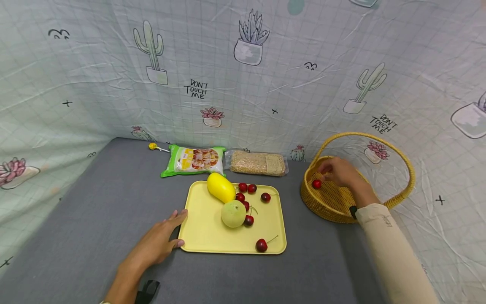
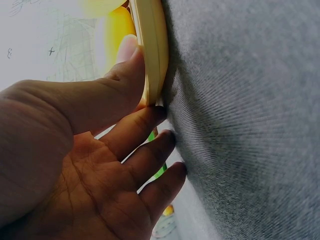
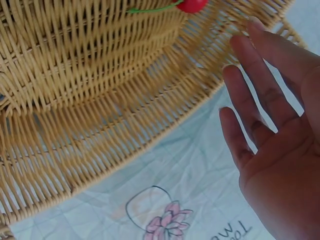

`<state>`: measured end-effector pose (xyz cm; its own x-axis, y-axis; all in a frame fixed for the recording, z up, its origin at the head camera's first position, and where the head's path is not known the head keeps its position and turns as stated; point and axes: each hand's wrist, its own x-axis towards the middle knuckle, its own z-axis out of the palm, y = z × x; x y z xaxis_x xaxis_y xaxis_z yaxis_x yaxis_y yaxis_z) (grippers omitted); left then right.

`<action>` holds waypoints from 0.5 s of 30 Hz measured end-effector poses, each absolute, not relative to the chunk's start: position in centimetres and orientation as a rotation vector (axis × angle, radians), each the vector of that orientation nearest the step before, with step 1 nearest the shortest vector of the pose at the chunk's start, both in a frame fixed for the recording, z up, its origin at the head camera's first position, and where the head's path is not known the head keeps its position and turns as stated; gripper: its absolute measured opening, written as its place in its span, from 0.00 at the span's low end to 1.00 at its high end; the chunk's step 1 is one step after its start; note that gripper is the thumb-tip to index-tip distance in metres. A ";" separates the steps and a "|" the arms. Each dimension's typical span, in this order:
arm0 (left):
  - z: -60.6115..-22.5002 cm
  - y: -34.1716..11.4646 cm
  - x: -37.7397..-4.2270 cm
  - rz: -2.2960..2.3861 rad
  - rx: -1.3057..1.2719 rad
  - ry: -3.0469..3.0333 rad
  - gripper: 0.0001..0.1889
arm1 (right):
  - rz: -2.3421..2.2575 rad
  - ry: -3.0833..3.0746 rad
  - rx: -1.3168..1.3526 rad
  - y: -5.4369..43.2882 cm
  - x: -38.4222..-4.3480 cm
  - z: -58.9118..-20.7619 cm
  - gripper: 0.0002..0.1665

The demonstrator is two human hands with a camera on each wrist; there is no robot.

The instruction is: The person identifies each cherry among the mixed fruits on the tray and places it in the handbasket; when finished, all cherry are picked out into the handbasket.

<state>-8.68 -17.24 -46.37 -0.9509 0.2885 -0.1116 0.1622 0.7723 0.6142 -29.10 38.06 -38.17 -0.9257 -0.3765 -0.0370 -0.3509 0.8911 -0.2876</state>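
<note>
My right hand [image 1: 339,172] is over the wicker basket [image 1: 322,207], its fingers loosely extended and holding nothing. A red cherry [image 1: 317,183] lies in the basket close to the fingertips; in the right wrist view this cherry [image 3: 192,4] has a green stem and sits apart from the hand [image 3: 280,120]. On the other side, my left hand [image 1: 161,240] touches the left edge of the yellow tray [image 1: 201,240] with thumb and fingers. In the left wrist view the thumb lies against the rim of the tray [image 2: 154,60], and the fingertips reach down to the grey cloth.
On the tray are a yellow mango-shaped fruit [image 1: 221,188], a round pale-green fruit [image 1: 233,213] and several dark red cherries, one cherry [image 1: 261,245] near the front edge. Behind it lie a green-edged bag [image 1: 195,160], a clear bag of grains [image 1: 258,163] and a yellow lollipop [image 1: 153,146].
</note>
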 end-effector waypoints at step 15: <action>-46.5 -17.3 -8.7 0.930 0.371 2.778 0.45 | -0.518 3.079 -0.594 36.4 -25.8 -36.2 0.12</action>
<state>-8.67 -17.28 -46.48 -0.9511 0.2931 -0.0979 0.1751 0.7722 0.6107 -25.82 36.39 -36.25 -0.9296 -0.3558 0.0963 -0.3678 0.8772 -0.3085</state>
